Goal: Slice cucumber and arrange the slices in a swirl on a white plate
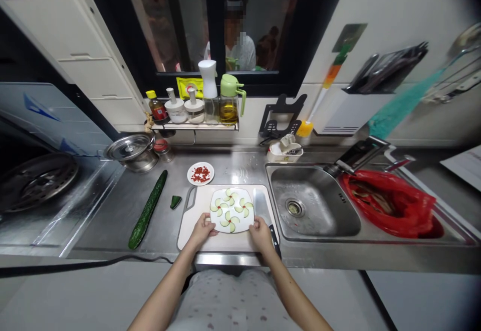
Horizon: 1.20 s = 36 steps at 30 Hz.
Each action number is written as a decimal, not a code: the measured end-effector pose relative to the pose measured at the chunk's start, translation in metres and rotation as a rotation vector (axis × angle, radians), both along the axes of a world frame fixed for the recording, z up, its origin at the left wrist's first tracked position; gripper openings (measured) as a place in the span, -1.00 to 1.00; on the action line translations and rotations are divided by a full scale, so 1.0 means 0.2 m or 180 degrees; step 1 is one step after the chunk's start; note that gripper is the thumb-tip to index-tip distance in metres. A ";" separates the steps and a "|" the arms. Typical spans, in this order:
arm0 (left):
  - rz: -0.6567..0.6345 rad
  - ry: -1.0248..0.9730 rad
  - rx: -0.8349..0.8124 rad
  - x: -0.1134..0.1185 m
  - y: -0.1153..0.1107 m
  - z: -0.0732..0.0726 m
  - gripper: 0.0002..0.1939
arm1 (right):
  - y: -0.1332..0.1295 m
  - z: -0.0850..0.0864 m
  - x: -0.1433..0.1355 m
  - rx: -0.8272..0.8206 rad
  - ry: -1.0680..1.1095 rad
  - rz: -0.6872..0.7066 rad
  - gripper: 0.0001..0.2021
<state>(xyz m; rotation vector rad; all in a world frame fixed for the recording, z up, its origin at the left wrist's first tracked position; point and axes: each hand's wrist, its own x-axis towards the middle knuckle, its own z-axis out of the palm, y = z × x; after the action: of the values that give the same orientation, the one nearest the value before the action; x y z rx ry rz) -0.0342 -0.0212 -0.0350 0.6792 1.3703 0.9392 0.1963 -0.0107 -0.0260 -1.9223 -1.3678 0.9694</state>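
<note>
A white square plate (226,214) carries several pinwheels of cucumber slices with red bits at their centres. My left hand (203,229) pinches its lower left edge, and my right hand (260,231) pinches the lower right edge. Under the plate lies a pale cutting board (195,220). A knife (260,201) rests on the board's right side, its black handle partly beyond my right hand. Behind the board, a small white plate (211,173) holds chopped red pieces. To the left are a whole cucumber (149,211) and a short cucumber end piece (175,201).
At the right is a steel sink (315,203), with a red plastic bag (406,203) beyond it. A lidded pot (133,153) and a stove (37,180) stand left. Bottles and jars line a shelf (199,126). A black cable (124,259) runs along the counter's front edge.
</note>
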 end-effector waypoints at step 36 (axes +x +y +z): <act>-0.0352 -0.0590 0.0420 0.21 -0.27 0.30 -0.34 | -0.22 0.24 0.03 -0.0296 0.3923 -0.1027 -0.43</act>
<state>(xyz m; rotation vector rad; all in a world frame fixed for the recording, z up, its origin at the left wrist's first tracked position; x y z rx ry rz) 0.0070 -0.0753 0.0258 0.7408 1.1041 0.9846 0.2032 -0.0548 0.0220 -1.0868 -0.2839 1.6198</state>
